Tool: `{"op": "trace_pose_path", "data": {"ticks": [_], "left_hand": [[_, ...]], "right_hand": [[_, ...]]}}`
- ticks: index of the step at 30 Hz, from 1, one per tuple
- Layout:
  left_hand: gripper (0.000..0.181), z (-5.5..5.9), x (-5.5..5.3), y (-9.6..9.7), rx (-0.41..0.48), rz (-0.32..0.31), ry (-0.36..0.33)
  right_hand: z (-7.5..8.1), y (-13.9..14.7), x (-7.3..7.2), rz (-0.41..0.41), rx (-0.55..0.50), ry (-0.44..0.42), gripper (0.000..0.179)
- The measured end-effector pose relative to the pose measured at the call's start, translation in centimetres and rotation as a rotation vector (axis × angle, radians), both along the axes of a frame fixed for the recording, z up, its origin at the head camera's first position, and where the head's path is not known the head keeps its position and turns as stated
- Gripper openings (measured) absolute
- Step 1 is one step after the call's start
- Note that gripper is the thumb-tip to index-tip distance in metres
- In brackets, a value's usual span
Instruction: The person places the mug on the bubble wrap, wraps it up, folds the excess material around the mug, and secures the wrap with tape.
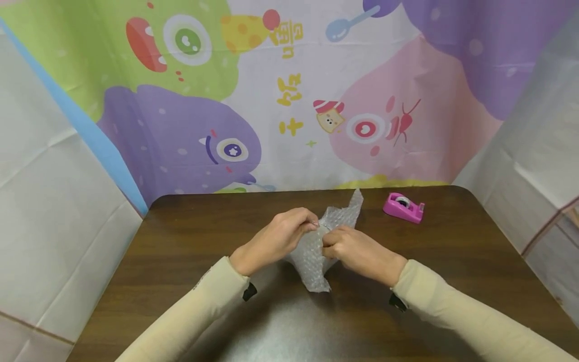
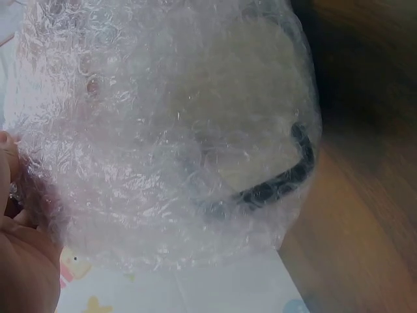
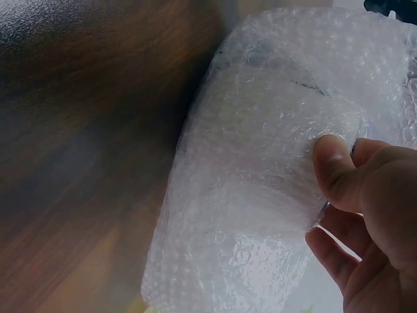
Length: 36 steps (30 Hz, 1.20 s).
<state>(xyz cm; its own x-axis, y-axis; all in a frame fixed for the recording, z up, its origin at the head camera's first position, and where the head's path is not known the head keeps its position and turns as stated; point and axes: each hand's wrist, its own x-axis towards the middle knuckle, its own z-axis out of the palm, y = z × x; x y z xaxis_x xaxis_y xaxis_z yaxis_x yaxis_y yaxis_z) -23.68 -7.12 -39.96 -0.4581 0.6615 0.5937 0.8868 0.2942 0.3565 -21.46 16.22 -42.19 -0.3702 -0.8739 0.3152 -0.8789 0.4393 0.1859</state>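
A sheet of bubble wrap (image 1: 309, 261) is folded round something at the middle of the table, with one long corner sticking up at the back. Through it, in the left wrist view, shows a pale rounded thing (image 2: 247, 98) with a dark curved strip (image 2: 277, 186) along its edge; I cannot tell what kind of thing it is. My left hand (image 1: 287, 234) pinches the wrap near its top edge. From the other side, my right hand (image 1: 359, 251) grips a fold of it, thumb (image 3: 333, 166) on the near face and fingers behind.
A pink tape dispenser (image 1: 404, 208) with a roll in it stands at the back right of the brown wooden table (image 1: 190, 221). Behind the table hangs a cartoon-printed cloth (image 1: 294, 166). Pale panels (image 1: 50, 166) flank both sides.
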Motion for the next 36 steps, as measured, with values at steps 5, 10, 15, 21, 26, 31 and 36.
{"op": "trace_pose_path", "data": {"ticks": [5,10,15,21,26,31,36], "left_hand": [[0.005,-0.1,0.0,0.3,0.001,0.018,-0.007],[0.006,-0.3,-0.1,0.4,-0.005,0.031,-0.015],[0.006,-0.2,-0.2,0.6,-0.010,0.044,-0.023],[0.007,-0.2,-0.4,0.8,-0.018,0.059,-0.019],[0.006,-0.4,-0.6,1.0,-0.008,0.061,-0.011],[0.007,-0.6,-0.8,1.3,-0.010,0.077,-0.007],[0.007,-0.8,-1.1,1.6,-0.026,0.094,-0.013]], "right_hand": [[-0.1,0.0,0.0,0.002,-0.015,0.013,0.034],[-0.1,0.1,0.0,-0.001,-0.015,0.015,0.034],[-0.2,0.1,0.0,-0.004,-0.012,0.014,0.033],[-0.3,0.1,0.0,-0.002,-0.021,0.016,0.034],[-0.5,0.1,-0.1,0.004,-0.031,0.026,0.035],[-0.6,0.2,0.0,-0.006,-0.039,0.010,0.035],[-0.7,0.3,0.0,-0.012,-0.044,0.010,0.034]]}}
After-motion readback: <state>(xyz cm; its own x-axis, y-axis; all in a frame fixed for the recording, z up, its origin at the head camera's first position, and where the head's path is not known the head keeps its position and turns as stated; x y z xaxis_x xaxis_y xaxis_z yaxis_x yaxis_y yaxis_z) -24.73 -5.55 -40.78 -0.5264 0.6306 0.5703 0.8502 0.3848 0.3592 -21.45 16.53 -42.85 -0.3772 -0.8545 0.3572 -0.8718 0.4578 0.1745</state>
